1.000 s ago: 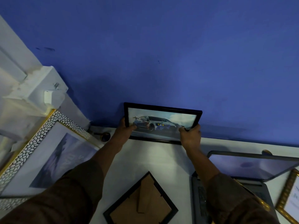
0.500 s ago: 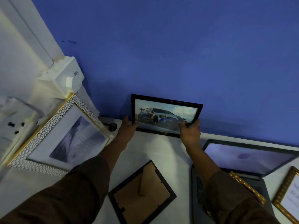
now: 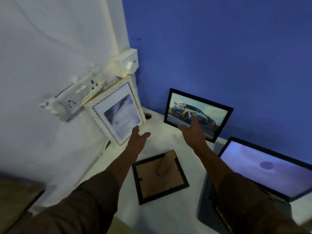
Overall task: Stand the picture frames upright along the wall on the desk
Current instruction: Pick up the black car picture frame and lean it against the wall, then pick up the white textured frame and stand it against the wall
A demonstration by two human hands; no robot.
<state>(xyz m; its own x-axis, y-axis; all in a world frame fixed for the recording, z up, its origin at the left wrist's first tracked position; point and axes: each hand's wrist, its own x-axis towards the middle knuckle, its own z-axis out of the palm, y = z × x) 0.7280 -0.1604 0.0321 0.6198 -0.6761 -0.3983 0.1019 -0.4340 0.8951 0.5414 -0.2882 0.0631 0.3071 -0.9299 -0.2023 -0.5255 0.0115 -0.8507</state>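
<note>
A black frame with a car picture [image 3: 211, 108] stands upright against the blue wall on the white desk [image 3: 165, 137]. My right hand [image 3: 193, 132] hovers open just in front of it, apart from the frame. A white pebbled frame with gold edges [image 3: 116, 110] leans in the corner against the white wall. My left hand [image 3: 138, 139] is open by its lower right corner, fingertips near or touching the rim. A second black frame [image 3: 158, 178] lies face down between my forearms, its cardboard stand showing.
An open laptop [image 3: 265, 168] with a lit screen stands at the right. Socket boxes [image 3: 70, 102] and a white switch box [image 3: 125, 65] stick out of the white wall above the corner. A small dark object [image 3: 148, 115] lies at the wall between the frames.
Both hands have let go of the car frame, which stays upright against the wall. My left hand moved left to the white frame. The view swung left.
</note>
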